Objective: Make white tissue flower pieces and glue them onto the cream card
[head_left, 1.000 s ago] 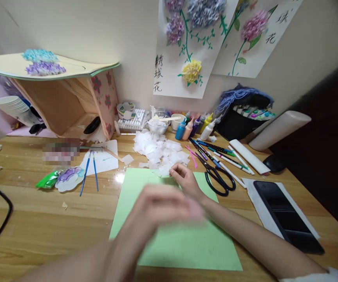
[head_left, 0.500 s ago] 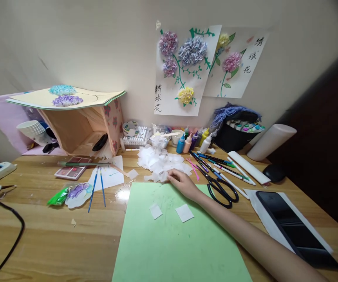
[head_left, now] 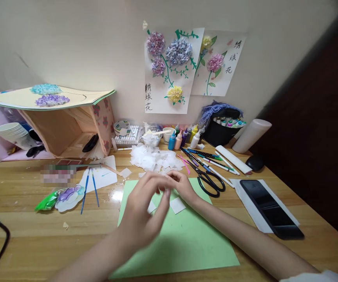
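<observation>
- Desk [head_left: 54, 254] set against wall [head_left: 83, 43]; green sheet [head_left: 198, 248] laid, apparently as mat.
- Two paper squares [head_left: 178, 205] kept apart there; paper pile [head_left: 154, 158] heaped behind, presumably within reach.
- Left hand [head_left: 141, 209] held above sheet, grip loosely parted, nothing seen held.
- Right hand [head_left: 185, 188] near pile; hold cannot be told.

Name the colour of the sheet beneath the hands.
The sheet is light green, best seen in the head view.
</observation>
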`<action>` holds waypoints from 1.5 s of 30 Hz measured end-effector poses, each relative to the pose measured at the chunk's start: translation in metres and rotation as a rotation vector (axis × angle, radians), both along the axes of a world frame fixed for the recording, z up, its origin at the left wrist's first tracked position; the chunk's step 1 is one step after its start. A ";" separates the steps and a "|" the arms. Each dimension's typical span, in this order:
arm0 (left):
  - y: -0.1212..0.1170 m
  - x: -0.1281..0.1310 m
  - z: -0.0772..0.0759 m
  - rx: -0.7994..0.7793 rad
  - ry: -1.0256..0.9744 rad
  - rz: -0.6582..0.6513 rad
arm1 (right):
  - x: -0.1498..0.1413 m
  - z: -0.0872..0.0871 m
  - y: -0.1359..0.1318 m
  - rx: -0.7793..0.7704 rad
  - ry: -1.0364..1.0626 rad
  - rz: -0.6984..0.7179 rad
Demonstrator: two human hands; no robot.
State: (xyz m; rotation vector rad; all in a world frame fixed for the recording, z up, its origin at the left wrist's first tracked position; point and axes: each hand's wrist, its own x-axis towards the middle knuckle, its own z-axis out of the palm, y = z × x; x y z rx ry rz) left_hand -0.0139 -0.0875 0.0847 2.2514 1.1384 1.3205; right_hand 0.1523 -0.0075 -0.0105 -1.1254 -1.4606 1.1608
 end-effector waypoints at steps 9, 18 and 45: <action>0.052 0.011 -0.076 -0.136 0.246 0.091 | 0.010 0.000 -0.008 -0.041 0.032 0.040; 0.057 0.007 -0.093 -0.129 0.258 0.039 | 0.009 -0.001 -0.010 -0.020 -0.066 0.085; 0.056 0.006 -0.095 -0.014 0.090 0.062 | 0.010 0.000 -0.011 -0.020 -0.090 0.115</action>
